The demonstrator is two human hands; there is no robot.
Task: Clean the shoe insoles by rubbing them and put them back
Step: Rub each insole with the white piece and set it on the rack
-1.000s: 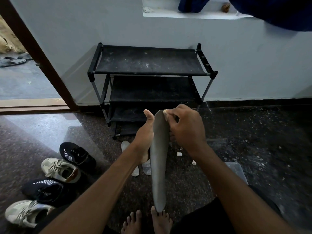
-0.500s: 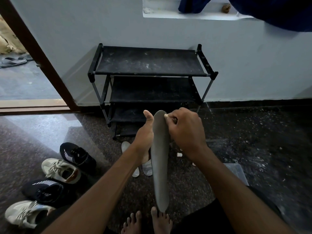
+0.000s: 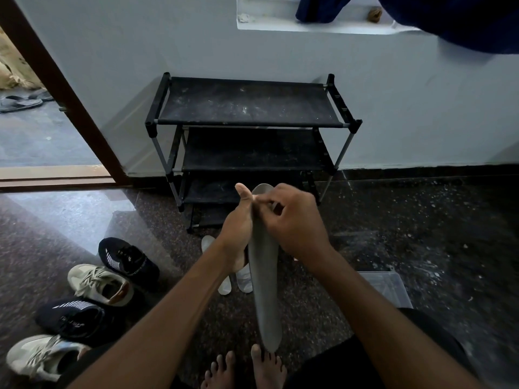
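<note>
Insole point(image 3: 265, 299) btwn L hand point(image 3: 234, 234), R hand point(image 3: 295, 223)

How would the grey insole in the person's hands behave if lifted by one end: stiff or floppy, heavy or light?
Probably semi-stiff: the insole runs nearly straight down from the left hand and right hand holding its upper part, with no visible droop. Likely light, since it looks thin. Its matte surface seems unlikely to slip.

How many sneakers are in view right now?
4, in a row on the floor at left: a black sneaker nearest the shoe rack, a beige sneaker, a second black sneaker, and a second beige sneaker at the lower-left corner. Others may be out of frame.
</note>
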